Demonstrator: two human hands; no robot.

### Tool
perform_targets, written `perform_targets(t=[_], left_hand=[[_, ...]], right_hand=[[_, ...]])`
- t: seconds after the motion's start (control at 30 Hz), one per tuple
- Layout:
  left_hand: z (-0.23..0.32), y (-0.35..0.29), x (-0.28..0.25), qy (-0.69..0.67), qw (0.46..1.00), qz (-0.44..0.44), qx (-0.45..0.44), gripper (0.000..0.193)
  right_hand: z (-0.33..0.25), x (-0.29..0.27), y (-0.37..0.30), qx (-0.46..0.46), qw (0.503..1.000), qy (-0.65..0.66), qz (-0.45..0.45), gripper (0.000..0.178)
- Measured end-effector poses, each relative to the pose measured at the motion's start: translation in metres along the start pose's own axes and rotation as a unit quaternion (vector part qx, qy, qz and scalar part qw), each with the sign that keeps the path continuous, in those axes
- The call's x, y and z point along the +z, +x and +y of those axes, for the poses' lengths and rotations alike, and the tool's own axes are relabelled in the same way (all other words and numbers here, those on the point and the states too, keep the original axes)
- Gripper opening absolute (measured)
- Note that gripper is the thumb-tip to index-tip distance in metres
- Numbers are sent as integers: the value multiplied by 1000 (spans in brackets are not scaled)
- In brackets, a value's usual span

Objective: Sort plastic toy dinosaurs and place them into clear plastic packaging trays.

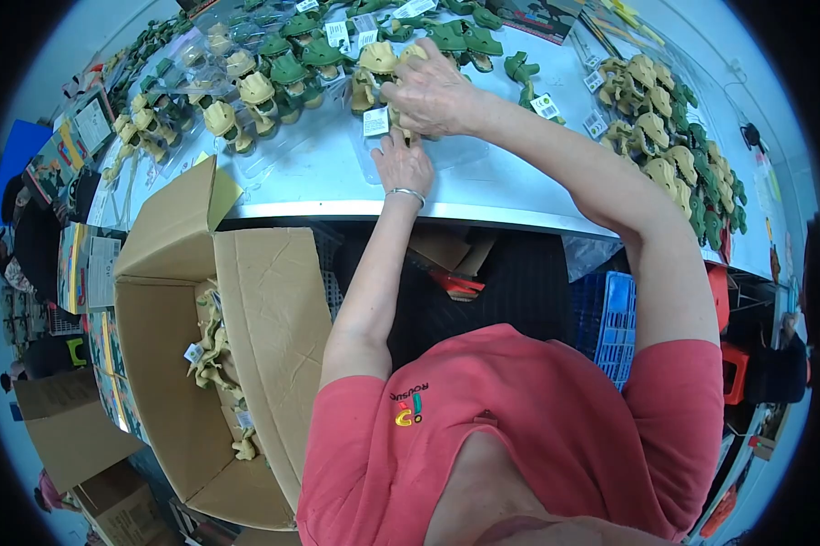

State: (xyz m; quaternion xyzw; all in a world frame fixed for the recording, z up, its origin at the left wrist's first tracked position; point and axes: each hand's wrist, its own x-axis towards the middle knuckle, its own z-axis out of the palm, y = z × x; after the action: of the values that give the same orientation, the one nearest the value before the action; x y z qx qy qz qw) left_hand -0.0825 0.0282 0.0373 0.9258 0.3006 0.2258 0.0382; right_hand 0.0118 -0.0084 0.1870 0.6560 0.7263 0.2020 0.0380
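A tan toy dinosaur (412, 52) with a gaping mouth stands at the table's middle, partly hidden behind my hands. My right hand (435, 96) reaches over from the right, its fingers curled round the toy's upper part. Below it, my left hand (404, 170), with a bracelet at the wrist, has its fingers closed at the toy's lower end. A white tag (375, 122) hangs beside the fingers. Just left stands another tan toy dinosaur (377, 59). Under my hands lies a clear plastic tray (460, 156). The fingertips' exact grip is partly hidden.
Rows of green toy dinosaurs (321, 50) and tan ones (219, 118) fill the table's (292, 202) left and back. More are heaped at the right (651, 132). An open cardboard box (273, 355) with tan toys stands at lower left. A blue crate (606, 318) sits below the table.
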Motion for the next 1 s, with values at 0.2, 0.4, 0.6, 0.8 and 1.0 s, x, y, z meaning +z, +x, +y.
perform_targets(t=[0.2, 0.4, 0.6, 0.8, 1.0], left_hand=[[13, 2, 9, -4, 1000, 14, 0, 44], [21, 2, -11, -56, 996, 7, -62, 51], [5, -3, -1, 13, 1000, 5, 16, 40], [1, -17, -23, -38, 999, 10, 22, 34], [41, -48, -19, -294, 953, -54, 50, 26]], right_hand=[[-16, -7, -2, 79, 997, 5, -3, 36], [-21, -36, -43, 121, 953, 115, 251, 40], [127, 53, -167, 394, 881, 225, 133, 42], [96, 131, -182, 436, 885, 160, -14, 52], [91, 152, -195, 545, 705, 413, 189, 46]])
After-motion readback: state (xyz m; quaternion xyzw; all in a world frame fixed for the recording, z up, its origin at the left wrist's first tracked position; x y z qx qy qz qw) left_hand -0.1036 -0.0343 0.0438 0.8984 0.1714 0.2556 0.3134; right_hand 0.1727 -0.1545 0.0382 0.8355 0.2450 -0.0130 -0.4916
